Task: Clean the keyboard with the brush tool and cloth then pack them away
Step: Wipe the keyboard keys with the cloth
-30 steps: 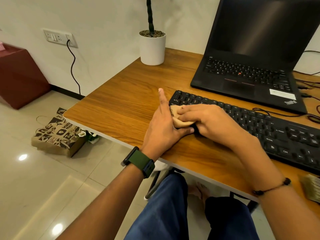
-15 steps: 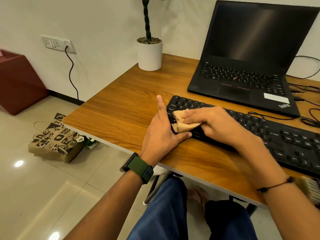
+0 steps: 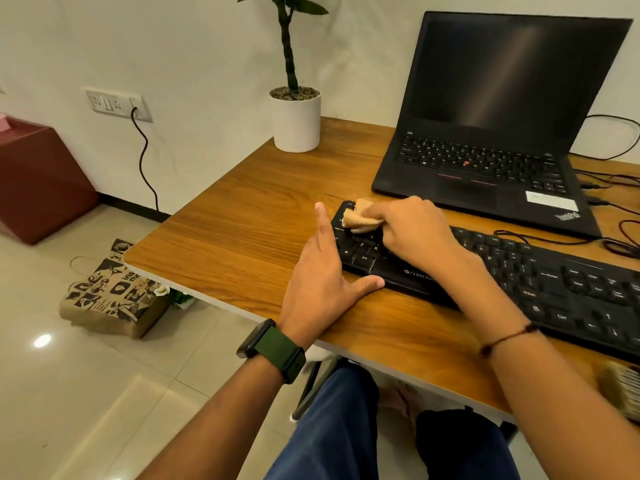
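Note:
A black keyboard [image 3: 540,282] lies across the wooden desk [image 3: 235,233] in front of the laptop. My right hand [image 3: 412,226] grips a bunched tan cloth [image 3: 360,216] and presses it on the keys at the keyboard's far left corner. My left hand [image 3: 322,275] rests flat against the keyboard's left end, forefinger straight along the side and thumb along the front edge. The brush [image 3: 620,389] with pale bristles lies at the desk's near right edge, partly cut off by the frame.
An open black laptop [image 3: 485,161] stands behind the keyboard, with cables [image 3: 616,237] trailing to the right. A white plant pot [image 3: 296,121] sits at the desk's back left corner. On the floor to the left are a printed paper bag [image 3: 110,292] and a red box [image 3: 38,181].
My right hand has slid the cloth from the keyboard's near left part up to its far left corner. My left thumb came off the cloth and now lies along the keyboard's front edge.

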`<state>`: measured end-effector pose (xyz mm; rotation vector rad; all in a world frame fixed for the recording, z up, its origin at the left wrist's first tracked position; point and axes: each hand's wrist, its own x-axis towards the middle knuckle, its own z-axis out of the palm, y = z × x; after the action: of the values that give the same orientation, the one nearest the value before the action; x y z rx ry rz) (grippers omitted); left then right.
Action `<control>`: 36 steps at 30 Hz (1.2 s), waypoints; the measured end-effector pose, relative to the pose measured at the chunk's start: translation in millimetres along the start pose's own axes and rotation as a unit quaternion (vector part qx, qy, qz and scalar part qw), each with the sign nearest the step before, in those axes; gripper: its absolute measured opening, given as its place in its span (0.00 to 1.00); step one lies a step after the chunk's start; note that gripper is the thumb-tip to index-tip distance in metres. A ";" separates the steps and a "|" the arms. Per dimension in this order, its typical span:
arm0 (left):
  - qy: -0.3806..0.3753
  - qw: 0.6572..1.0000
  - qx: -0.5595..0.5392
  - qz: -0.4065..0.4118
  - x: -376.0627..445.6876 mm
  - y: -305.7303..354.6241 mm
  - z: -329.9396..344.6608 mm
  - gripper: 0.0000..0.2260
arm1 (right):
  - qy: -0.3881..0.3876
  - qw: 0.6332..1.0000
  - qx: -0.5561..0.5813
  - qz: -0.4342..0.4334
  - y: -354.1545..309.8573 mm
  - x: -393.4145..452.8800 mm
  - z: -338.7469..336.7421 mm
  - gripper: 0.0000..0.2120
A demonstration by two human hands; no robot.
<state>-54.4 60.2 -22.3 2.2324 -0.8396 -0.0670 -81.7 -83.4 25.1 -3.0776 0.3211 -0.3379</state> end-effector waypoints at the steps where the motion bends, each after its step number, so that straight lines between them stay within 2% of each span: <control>1: 0.001 1.000 -0.002 0.000 0.3 -0.2 0.1 0.57 | -0.005 1.000 0.002 -0.018 -3.1 -7.4 -1.8 0.21; 5: 0.004 1.000 -0.012 -0.003 0.1 -1.2 0.4 0.57 | -0.025 0.996 0.056 -0.059 -11.8 -32.0 -14.6 0.21; 9: 0.008 1.000 -0.012 0.006 -0.1 -1.2 0.2 0.57 | 0.071 0.996 0.042 0.020 12.4 -5.4 -20.6 0.21; 13: 0.009 1.000 -0.013 0.009 -0.8 -0.8 -0.4 0.57 | 0.006 0.998 0.014 0.056 23.0 12.7 -5.8 0.21; 15: 0.006 1.000 -0.009 0.008 -0.7 -0.6 -0.3 0.57 | -0.011 0.999 0.006 0.029 12.3 1.8 1.6 0.21; 18: 0.008 1.000 -0.006 0.009 0.3 -0.6 -0.2 0.57 | 0.007 1.000 0.022 -0.009 -5.0 -25.3 -2.0 0.19; 23: 0.008 1.000 -0.008 0.014 -0.9 -0.2 -1.3 0.56 | -0.032 0.995 0.076 -0.053 -21.5 -62.2 -18.3 0.18; 25: 0.010 1.000 -0.003 0.018 -0.9 -0.7 -0.9 0.56 | 0.004 0.994 0.099 -0.035 -11.8 -56.8 -26.5 0.18; 28: 0.009 1.000 -0.007 0.015 0.0 -1.0 -0.8 0.57 | 0.064 0.994 0.073 0.042 22.9 -24.4 -25.7 0.18; 32: 0.002 1.000 -0.014 0.009 -0.7 0.7 -1.9 0.57 | 0.024 0.994 0.041 0.097 45.4 0.6 -8.4 0.17; 36: 0.003 1.000 -0.011 0.009 0.0 0.2 -0.9 0.57 | 0.008 0.998 -0.006 0.054 23.8 -19.0 -1.4 0.21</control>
<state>-54.3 60.6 -21.5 2.2036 -0.8522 -0.0592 -105.0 -102.7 21.3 -3.0546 0.4894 -0.3575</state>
